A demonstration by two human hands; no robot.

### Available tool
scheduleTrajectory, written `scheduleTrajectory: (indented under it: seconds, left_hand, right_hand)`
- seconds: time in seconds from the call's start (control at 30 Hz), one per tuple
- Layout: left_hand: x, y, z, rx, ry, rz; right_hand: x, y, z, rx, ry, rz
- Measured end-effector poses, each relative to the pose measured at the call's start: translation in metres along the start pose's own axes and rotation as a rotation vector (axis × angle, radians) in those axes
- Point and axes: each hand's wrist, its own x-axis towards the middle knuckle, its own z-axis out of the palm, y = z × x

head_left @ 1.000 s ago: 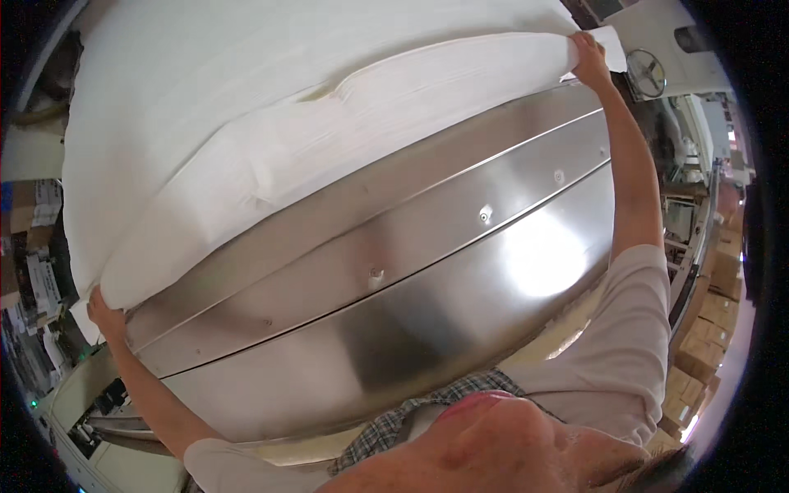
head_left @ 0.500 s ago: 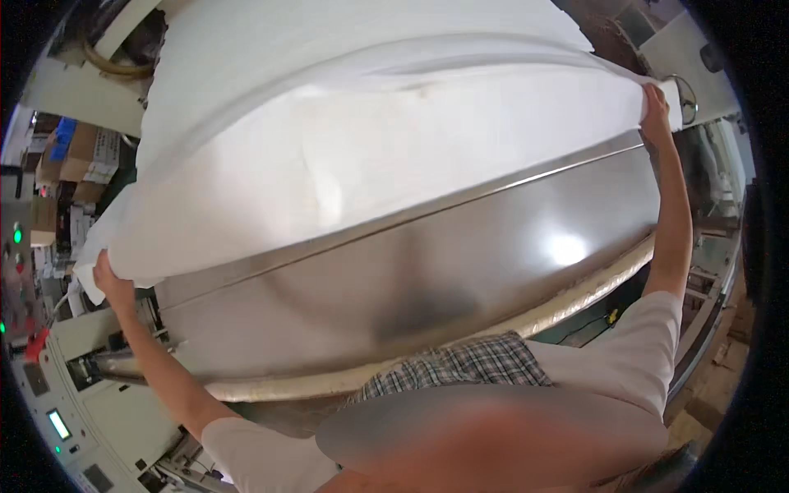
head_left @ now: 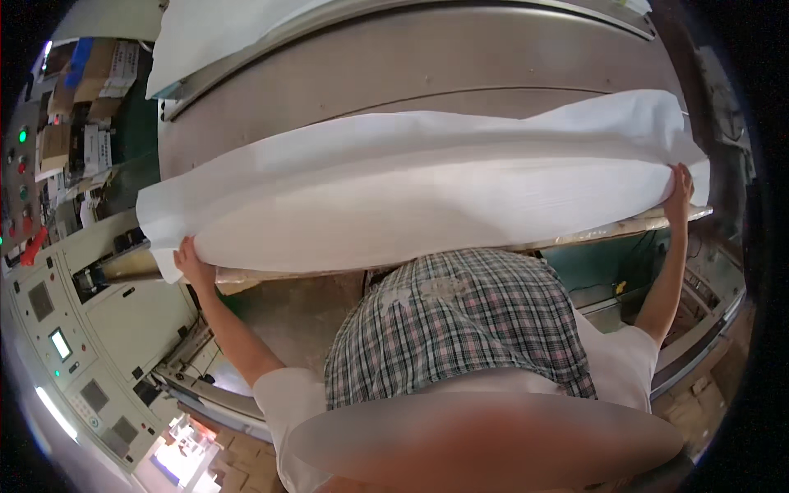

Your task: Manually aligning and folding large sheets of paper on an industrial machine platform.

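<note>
A wide white sheet of thin, cloth-like material stretches across in front of me, its near edge close to my body. My left hand is closed on its near left corner. At the near right corner my right hand pinches the same edge, with a bit of the sheet sticking out past the fingers. The sheet sags in a long fold between my hands. Beneath and beyond it lies a smooth metal plate. More white material hangs at the far left.
A padded, foil-like roll runs along the near edge under the sheet. On the left stands a cream control cabinet with buttons and a small screen. Cardboard boxes are stacked at the far left. A plaid apron covers my front.
Both hands have drawn the sheet toward me, from the far side to the near edge. Bare metal now shows beyond it, while the near part of the plate is covered.
</note>
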Motion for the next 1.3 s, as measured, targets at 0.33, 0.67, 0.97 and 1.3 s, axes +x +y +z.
scheduleTrajectory:
  seconds: [0.33,0.67,0.97,1.3]
  left_hand:
    - [-0.077,-0.011,-0.005,0.056,-0.199,-0.069]
    - [0.053,-0.036,0.043,0.187,-0.884,-0.037]
    - [0.046,0.076,-0.026,0.268,-0.511,-0.138]
    - [-0.076,0.241,-0.080,-0.770,0.010,0.188]
  right_hand:
    - [-0.057,0.021,-0.008,-0.037,-0.329,-0.032]
    - [0.088,0.036,0.030,-0.303,-1.077,-0.219]
    - [0.089,0.045,0.047,0.018,-0.987,0.418]
    - [0.005,-0.248,-0.087,0.707,-0.037,-0.328]
